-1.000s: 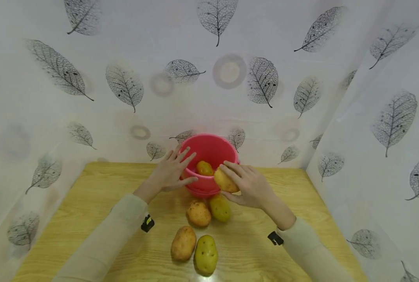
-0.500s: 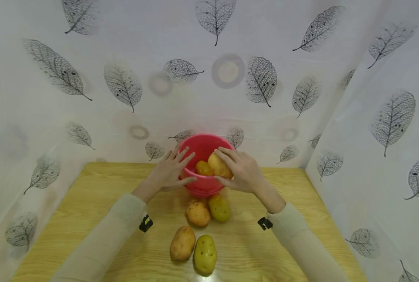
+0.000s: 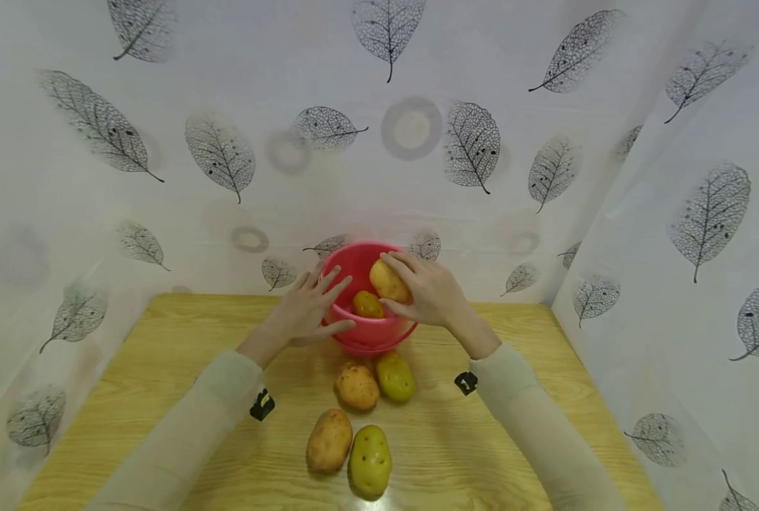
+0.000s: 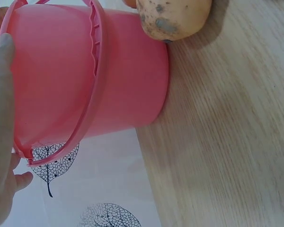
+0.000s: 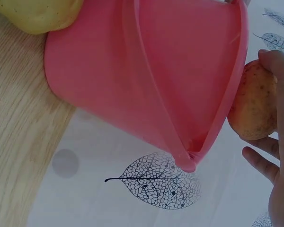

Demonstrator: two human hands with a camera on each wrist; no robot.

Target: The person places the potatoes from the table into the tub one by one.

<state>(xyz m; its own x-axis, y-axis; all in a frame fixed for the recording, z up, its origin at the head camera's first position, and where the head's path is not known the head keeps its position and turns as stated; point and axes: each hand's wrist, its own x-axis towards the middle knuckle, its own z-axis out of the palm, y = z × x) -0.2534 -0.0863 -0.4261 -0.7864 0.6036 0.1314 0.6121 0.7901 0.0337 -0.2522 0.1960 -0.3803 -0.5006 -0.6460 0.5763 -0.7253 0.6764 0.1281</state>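
A pink bucket (image 3: 369, 342) with a handle stands upright on the wooden table, and a potato (image 3: 368, 305) shows inside it. Over the bucket's mouth, my right hand (image 3: 432, 292) grips a light brown potato (image 3: 389, 282) between thumb and fingers. From the right wrist, that held potato (image 5: 252, 104) appears just outside the rim line, level with the opening. My left hand (image 3: 304, 306) rests at the bucket's left rim with fingers spread and fairly straight. The left wrist view has its thumb (image 4: 4, 94) near the rim and the bucket's handle (image 4: 95, 90) hanging down the side.
Two potatoes, one brown (image 3: 357, 387) and one greenish (image 3: 395, 377), lie close in front of the bucket. Nearer me are another brown potato (image 3: 330, 441) and a greenish one (image 3: 370, 461). A leaf-patterned white sheet (image 3: 277, 177) hangs behind the table (image 3: 181, 355).
My right hand has carried the potato left and farther away, from the bucket's right front rim to over its mouth. The left hand has stayed at the rim.
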